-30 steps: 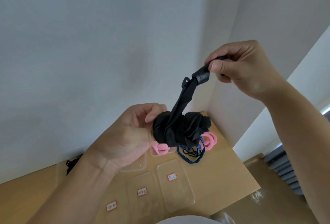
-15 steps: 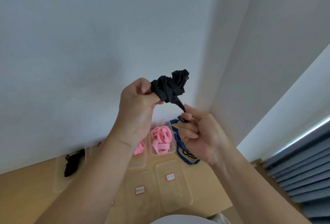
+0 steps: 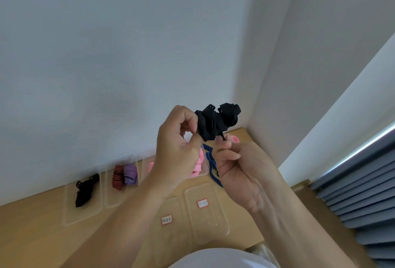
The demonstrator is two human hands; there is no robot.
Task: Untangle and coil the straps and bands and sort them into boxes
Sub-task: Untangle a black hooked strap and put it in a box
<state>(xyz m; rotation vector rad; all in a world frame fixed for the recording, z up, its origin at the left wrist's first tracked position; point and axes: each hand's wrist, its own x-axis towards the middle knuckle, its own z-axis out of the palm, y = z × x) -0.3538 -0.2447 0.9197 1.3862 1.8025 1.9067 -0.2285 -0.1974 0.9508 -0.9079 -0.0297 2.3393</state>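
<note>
I hold a bunched black strap [image 3: 215,121] up in front of the wall corner. My left hand [image 3: 177,150] pinches the bundle's left side between thumb and fingers. My right hand [image 3: 239,167] sits just below it and grips the strap's loose end at the bundle's underside. On the wooden table [image 3: 32,235] below lie clear boxes: one with a black strap [image 3: 85,189], one with a red striped roll [image 3: 118,177] and a purple roll [image 3: 130,173], and one with pink bands [image 3: 197,169], partly hidden by my left hand. A blue striped strap [image 3: 211,161] lies beside the pink bands.
Two clear box lids [image 3: 205,220] with red-framed labels lie near the table's front edge. White walls meet in a corner behind the table. Grey blinds [image 3: 363,193] hang at the right. My white shirt shows at the bottom.
My right hand came down from above the bundle to just under it, winding the strap's end round. The bundle stays raised in my left hand.
</note>
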